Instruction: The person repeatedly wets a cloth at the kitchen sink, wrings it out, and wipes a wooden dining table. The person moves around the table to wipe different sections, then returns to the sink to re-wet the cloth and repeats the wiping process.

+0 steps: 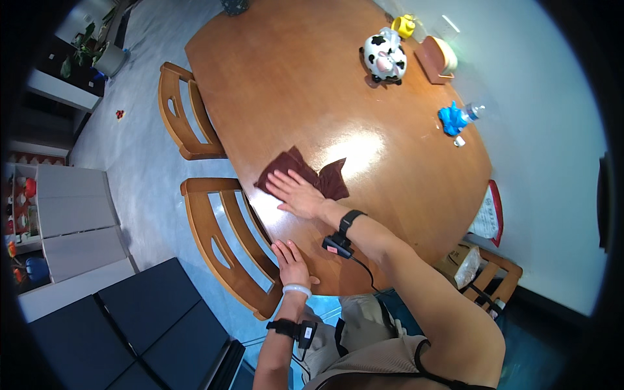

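A dark maroon cloth (292, 163) lies crumpled on the wooden table (292, 87), one corner folded up to the right. My right hand (298, 195) presses down flat on its near left part, fingers slightly spread rather than curled around it. Closer to me, my left hand (294, 268) rests palm down at the table's edge with nothing in it, and a pale bangle circles that wrist. Both forearms wear black straps with small cabled devices.
Two wooden chairs (226, 243) stand against the table's left side. Toward the wall are a cow-patterned figurine (385, 58), a yellow cup (403, 27), a pink holder (431, 61), a blue crumpled item (452, 119) and a plastic bottle (473, 112). A cardboard box (456, 263) sits at right.
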### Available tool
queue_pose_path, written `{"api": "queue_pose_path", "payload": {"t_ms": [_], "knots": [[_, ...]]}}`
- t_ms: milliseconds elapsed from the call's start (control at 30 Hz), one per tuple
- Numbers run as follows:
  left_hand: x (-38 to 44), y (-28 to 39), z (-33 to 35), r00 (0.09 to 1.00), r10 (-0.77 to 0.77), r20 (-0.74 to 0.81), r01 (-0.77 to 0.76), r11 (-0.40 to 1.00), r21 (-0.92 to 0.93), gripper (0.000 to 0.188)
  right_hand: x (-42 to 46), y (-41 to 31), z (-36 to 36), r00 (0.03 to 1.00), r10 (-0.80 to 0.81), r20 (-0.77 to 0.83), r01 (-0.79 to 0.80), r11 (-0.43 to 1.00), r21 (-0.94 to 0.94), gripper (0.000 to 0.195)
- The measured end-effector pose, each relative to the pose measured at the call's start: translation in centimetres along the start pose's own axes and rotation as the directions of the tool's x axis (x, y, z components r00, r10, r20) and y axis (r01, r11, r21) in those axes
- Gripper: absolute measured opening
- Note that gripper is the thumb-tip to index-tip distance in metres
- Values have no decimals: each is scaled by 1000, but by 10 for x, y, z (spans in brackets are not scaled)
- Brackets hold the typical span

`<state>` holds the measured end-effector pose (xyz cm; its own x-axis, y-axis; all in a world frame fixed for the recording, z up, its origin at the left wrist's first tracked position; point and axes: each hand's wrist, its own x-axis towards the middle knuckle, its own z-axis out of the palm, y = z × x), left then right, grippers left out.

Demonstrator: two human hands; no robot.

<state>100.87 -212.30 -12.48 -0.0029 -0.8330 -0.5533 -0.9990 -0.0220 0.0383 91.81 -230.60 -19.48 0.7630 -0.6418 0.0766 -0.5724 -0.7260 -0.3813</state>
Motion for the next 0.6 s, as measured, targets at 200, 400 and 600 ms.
{"api": "queue_pose_path", "payload": {"t_ms": [200, 400, 600], "knots": [[-28, -10, -9, 985, 143, -99, -159, 972, -174, 120, -123, -41, -14, 986, 150, 75, -152, 988, 13, 56], [-130, -107, -21, 856, 368, -363, -512, 703, -493, 68, -249, -123, 20, 608, 772, -186, -780, 624, 43, 59], [-208, -221, -17, 878, 288, -382, -464, 711, -529, 48, -164, -162, 93, 44, 988, -147, -940, 91, 328, 72]]}}
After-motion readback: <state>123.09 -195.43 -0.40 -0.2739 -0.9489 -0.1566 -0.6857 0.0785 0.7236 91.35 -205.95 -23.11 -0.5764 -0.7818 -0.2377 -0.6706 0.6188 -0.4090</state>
